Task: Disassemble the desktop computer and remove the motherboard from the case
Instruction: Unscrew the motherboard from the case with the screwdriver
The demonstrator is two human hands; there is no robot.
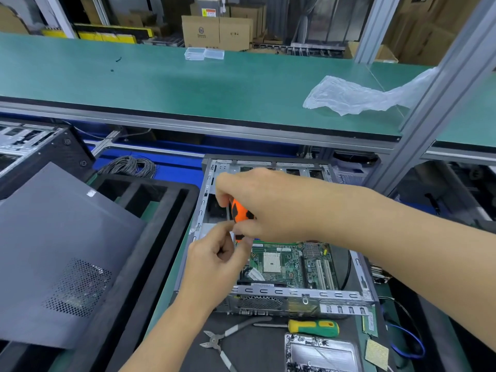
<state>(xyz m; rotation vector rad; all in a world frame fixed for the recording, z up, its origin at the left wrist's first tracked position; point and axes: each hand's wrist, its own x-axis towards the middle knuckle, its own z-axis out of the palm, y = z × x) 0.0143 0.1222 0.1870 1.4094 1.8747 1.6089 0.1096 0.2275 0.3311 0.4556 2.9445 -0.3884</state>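
Right hand grips the orange screwdriver upright over the open case, left hand pinching at its shaft, motherboard seated inside — likely unscrewing it, next needing the tip seated squarely.

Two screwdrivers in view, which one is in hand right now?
The orange-and-black screwdriver, gripped by the right hand over the open case. The yellow-and-green screwdriver lies untouched on the mat in front of the case, beside the pliers.
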